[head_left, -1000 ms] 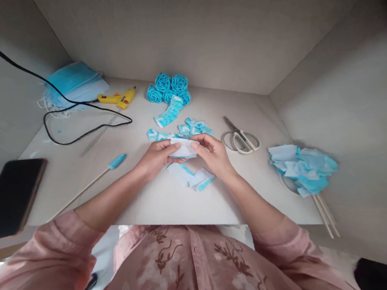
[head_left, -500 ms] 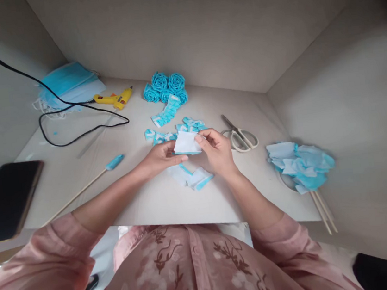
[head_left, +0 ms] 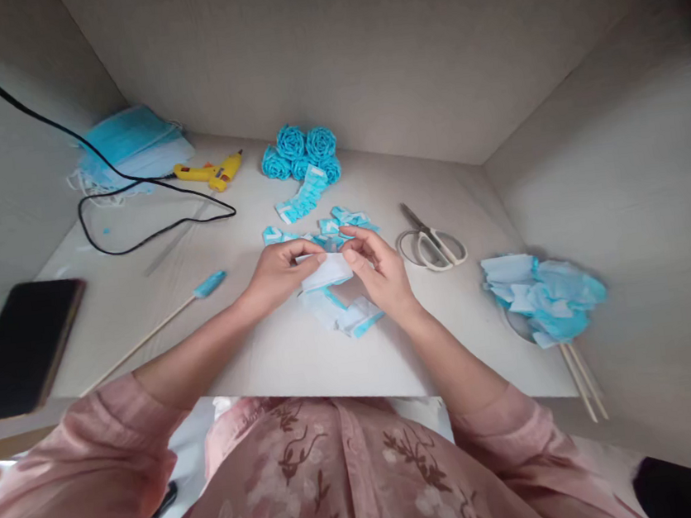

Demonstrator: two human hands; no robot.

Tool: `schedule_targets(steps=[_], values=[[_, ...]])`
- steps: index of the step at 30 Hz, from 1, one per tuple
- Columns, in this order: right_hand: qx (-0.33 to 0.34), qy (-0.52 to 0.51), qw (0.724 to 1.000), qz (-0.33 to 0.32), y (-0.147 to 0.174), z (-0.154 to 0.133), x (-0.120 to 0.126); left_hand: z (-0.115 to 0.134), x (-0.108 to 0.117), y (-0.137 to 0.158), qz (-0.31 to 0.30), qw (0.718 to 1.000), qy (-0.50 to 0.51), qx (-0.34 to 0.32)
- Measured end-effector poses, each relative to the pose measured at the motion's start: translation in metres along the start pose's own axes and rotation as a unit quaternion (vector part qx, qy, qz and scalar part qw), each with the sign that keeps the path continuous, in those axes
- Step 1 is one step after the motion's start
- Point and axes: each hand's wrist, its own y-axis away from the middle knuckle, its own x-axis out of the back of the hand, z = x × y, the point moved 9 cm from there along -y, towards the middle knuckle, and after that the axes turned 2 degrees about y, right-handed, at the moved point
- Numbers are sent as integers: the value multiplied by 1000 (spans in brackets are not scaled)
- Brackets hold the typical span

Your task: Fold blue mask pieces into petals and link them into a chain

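Between my two hands is a small piece of mask fabric point(head_left: 326, 272), white on the side facing me. My left hand point(head_left: 285, 272) pinches its upper left edge between thumb and fingers. At its right edge, the thumb and fingertips of my right hand point(head_left: 379, 272) close on it. Below lie loose blue-and-white fabric pieces point(head_left: 357, 316) on the table point(head_left: 307, 361). Just beyond my fingers are several folded blue strips point(head_left: 347, 219), partly hidden. A longer pleated strip point(head_left: 302, 196) leans against a cluster of blue fabric roses point(head_left: 301, 149).
Scissors point(head_left: 434, 240) lie to the right, near a bowl point(head_left: 518, 324) heaped with fabric pieces point(head_left: 549, 294) and sticks point(head_left: 584, 381). At left are a yellow glue gun point(head_left: 214, 172), its black cord point(head_left: 161, 230), face masks point(head_left: 132, 142), a blue-tipped stick point(head_left: 208, 285) and a phone point(head_left: 22, 350).
My left hand has shifted up to the fabric's top edge, and the piece now hangs lower and tilts away. The whole view has moved slightly.
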Motion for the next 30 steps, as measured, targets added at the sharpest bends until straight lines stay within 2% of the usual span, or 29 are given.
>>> schedule_targets(steps=[3, 6, 13, 15, 18, 21, 26, 30], values=[[-23, -61, 997, -40, 0, 6, -7, 1, 5, 1, 31, 999, 37, 6], [-38, -73, 993, -80, 1, 9, -16, 3, 6, 2, 43, 997, 58, 11], [-33, -51, 995, -83, -4, 19, -13, -8, 14, -1, 77, 986, 142, 44], [-14, -21, 997, -72, -7, 18, -5, -13, 17, -3, 82, 981, 167, 49], [41, 77, 995, -56, -9, 7, 7, -18, 15, -4, 71, 975, 198, 70], [119, 145, 978, -86, -6, -11, 5, -20, 10, -3, 52, 974, 204, 87], [200, 161, 960, -111, 0, -25, -6, -18, 4, 0, 39, 978, 187, 89], [222, 143, 960, -97, 0, -26, -8, -19, -3, 1, 19, 977, 187, 102]])
